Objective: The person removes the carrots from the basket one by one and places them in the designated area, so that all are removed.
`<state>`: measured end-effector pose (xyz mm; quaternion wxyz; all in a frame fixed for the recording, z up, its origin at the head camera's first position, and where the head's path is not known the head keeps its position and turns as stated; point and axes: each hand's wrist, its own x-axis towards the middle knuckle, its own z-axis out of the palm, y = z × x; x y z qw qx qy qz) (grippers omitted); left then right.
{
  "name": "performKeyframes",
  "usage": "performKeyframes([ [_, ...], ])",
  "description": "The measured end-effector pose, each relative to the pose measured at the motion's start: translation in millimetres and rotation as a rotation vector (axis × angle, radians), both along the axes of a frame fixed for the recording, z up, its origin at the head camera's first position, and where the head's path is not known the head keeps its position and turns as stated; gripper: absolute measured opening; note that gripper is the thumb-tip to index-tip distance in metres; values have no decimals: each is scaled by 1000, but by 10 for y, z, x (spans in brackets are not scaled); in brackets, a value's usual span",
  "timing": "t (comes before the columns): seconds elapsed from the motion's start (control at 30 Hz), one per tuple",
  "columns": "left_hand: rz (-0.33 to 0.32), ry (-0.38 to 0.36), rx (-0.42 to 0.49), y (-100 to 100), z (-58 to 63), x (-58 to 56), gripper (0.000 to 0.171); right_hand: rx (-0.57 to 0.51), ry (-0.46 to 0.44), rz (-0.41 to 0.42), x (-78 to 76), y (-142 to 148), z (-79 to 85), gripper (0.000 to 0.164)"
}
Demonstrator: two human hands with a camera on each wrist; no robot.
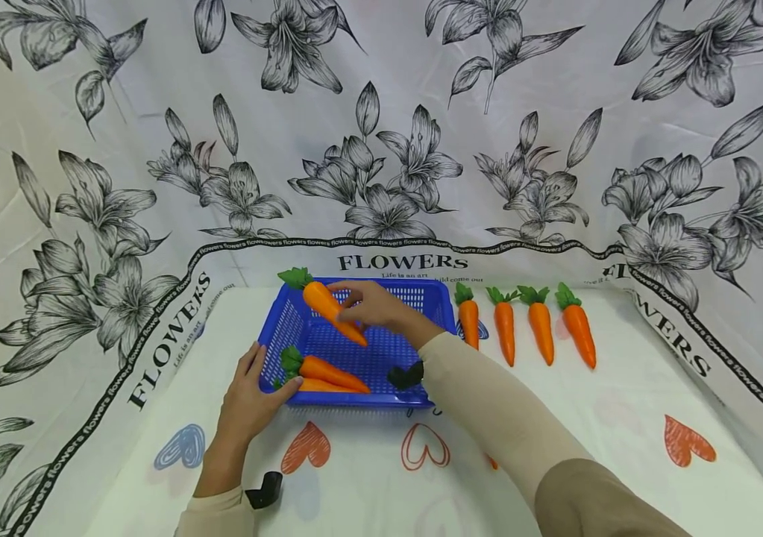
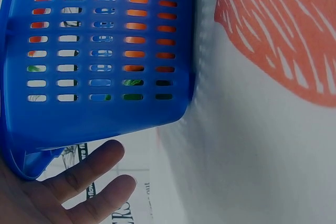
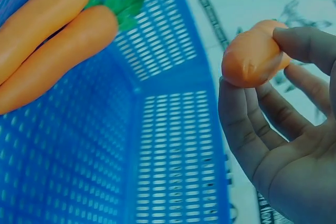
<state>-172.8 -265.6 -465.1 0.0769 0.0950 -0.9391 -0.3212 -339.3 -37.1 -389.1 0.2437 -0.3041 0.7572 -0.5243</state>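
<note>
Over the blue basket [image 1: 366, 398], my right hand [image 1: 376, 304] pinches an orange carrot [image 1: 327, 304] between thumb and fingers. Its green leafy top points to the far left and its tip slants down toward the basket's middle. The right wrist view has this carrot [image 3: 251, 56] end-on, held at the fingertips beside the basket wall. My left hand [image 1: 250, 399] grips the basket's near left corner, thumb over the front rim. Two of its fingers [image 2: 100, 166] stretch out below the rim, outside the wall. Inside, two carrots [image 1: 330, 373] lie side by side along the front wall.
Right of the basket, several carrots [image 1: 541, 332] lie in a row on the white cloth, leaves pointing away. The cloth has printed hearts [image 1: 307, 447]. A white flower-printed curtain [image 1: 388, 186] rises behind the basket and along both sides.
</note>
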Motion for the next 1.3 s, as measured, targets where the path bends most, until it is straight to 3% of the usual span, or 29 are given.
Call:
performKeyframes([
  [0.23, 17, -22, -1, -12, 76, -40, 107, -75, 54, -12, 87, 141, 282, 60],
  [0.4, 23, -12, -1, -9, 95, -42, 106, -142, 82, -36, 180, 261, 392, 59],
  [0.73, 10, -20, 12, 0, 124, -20, 103, -254, 122, -69, 372, 466, 470, 59],
  [0.97, 12, -14, 6, 8, 86, 0, 104, -326, 121, -116, 543, 603, 518, 59],
  [1.3, 15, -17, 9, 22, 42, 12, 104, -459, 188, -144, 748, 816, 561, 58],
])
